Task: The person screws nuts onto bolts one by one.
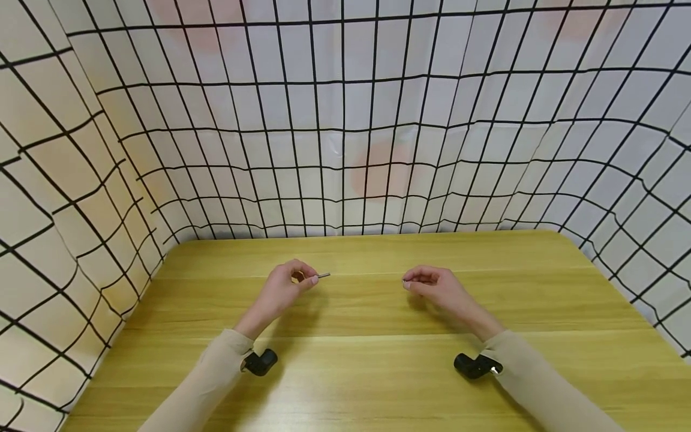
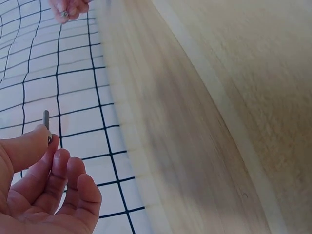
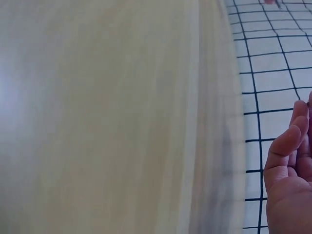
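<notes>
Between thumb and index finger my left hand point(image 1: 286, 285) pinches a small metal bolt point(image 1: 324, 275). Its thin grey shaft points toward the right hand; in the left wrist view the bolt point(image 2: 46, 119) stands up from the fingertips, its wider end partly covered by them. My right hand point(image 1: 434, 285) is raised across from it, thumb and fingertips together on a small metal piece point(image 1: 405, 281). That piece is mostly hidden, too small to tell its kind. The hands are apart, both above the wooden table point(image 1: 356, 372).
A white cloth with a black grid point(image 1: 345, 144) hangs behind the table and along both sides. Each wrist wears a black camera, the left camera point(image 1: 261, 362) and the right camera point(image 1: 475, 366), both close over the tabletop.
</notes>
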### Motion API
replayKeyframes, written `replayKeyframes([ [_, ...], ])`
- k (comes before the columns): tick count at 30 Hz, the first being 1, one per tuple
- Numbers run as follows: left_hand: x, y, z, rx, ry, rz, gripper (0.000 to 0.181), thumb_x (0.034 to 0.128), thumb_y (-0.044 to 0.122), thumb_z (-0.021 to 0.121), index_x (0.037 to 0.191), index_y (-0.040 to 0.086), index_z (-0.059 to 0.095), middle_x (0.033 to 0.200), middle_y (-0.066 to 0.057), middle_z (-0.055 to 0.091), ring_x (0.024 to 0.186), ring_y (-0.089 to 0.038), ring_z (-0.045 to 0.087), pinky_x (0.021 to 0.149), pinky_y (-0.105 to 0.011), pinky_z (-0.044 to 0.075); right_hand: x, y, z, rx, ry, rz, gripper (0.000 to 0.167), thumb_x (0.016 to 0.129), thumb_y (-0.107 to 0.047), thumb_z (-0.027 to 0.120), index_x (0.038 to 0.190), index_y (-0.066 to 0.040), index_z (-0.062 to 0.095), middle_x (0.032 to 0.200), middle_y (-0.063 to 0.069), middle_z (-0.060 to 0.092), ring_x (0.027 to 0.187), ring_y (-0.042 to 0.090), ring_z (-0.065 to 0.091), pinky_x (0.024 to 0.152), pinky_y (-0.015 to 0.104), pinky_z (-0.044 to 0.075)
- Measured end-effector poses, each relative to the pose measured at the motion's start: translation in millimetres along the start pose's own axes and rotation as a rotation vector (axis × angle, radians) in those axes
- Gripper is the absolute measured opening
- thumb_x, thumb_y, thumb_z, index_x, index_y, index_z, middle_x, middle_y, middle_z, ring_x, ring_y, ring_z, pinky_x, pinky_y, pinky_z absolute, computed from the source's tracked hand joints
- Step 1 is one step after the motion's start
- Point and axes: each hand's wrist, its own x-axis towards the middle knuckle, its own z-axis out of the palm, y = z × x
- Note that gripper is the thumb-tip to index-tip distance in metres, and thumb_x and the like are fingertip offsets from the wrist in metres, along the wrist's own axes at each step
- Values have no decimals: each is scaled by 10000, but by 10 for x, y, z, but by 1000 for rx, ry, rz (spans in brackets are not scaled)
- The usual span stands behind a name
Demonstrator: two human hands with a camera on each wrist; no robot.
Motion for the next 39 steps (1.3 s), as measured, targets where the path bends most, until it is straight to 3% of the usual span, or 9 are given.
replayKeyframes([
  [6,-17,3,5,-28,1,0,50,920,113,705,955,79,692,919,-15,649,882,-226,573,683,-338,454,-19,-21,58,80,33,2,323,928,-223,708,1106,40,648,1041,154,665,872,264,590,738,320,504],
  [12,-30,-5,2,-40,38,27,55,931,77,682,980,53,689,946,-34,646,924,-235,598,781,-389,474,-37,-94,106,141,67,3,397,937,-259,697,1161,60,620,1102,214,643,916,336,571,750,342,511],
  [22,-71,80,6,-58,96,8,76,936,91,680,996,48,698,954,-39,641,943,-237,592,814,-390,467,-98,-240,220,218,155,-31,360,937,-214,699,1136,74,614,1005,192,636,776,163,562,738,333,511],
  [30,-76,154,17,-96,147,1,87,939,97,678,996,37,706,949,-60,636,916,-236,571,787,-376,449,-102,-369,319,325,194,-76,340,927,-166,710,1119,97,614,930,66,659,758,162,556,732,312,504],
  [39,-73,207,42,-122,175,-14,88,934,96,686,992,34,711,950,-67,629,906,-237,567,769,-365,441,-108,-458,398,345,240,-63,321,927,-177,712,1096,82,626,957,110,662,756,170,556,729,292,502],
])
